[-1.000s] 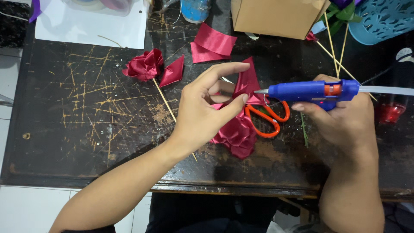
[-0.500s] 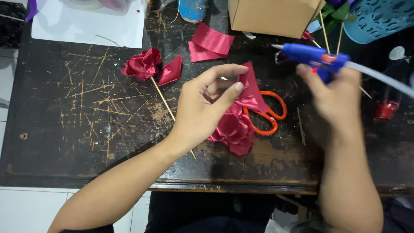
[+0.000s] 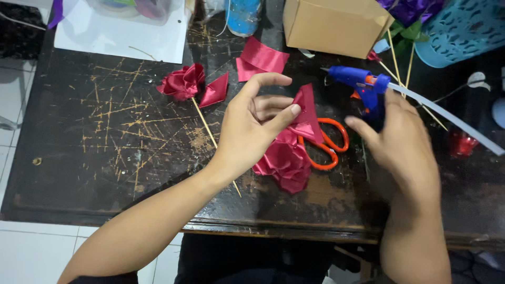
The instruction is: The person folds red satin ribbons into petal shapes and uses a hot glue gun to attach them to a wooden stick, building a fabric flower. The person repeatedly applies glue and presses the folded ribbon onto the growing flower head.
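Note:
My left hand (image 3: pixel 252 126) pinches a folded red satin ribbon petal (image 3: pixel 306 111) between thumb and fingers, just above a partly built red ribbon flower (image 3: pixel 284 163) lying on the dark scratched table (image 3: pixel 105 152). My right hand (image 3: pixel 405 142) is at the right with fingers spread, its fingertips by the handle of a blue glue gun (image 3: pixel 360 80) that stands at the far side, nozzle pointing left. A long translucent glue stick (image 3: pixel 447 118) sticks out behind the gun. Orange-handled scissors (image 3: pixel 329 144) lie between my hands, partly under the ribbon.
A finished red ribbon rose (image 3: pixel 183 81) on a wooden skewer lies at the left. Loose red ribbon squares (image 3: pixel 260 60), a cardboard box (image 3: pixel 331 23), a blue basket (image 3: pixel 463 31), white paper (image 3: pixel 121 34) and thin sticks line the far edge.
My right hand carried the glue gun away from the petal to the far right and loosened its hold on it. My left hand has kept the petal in place.

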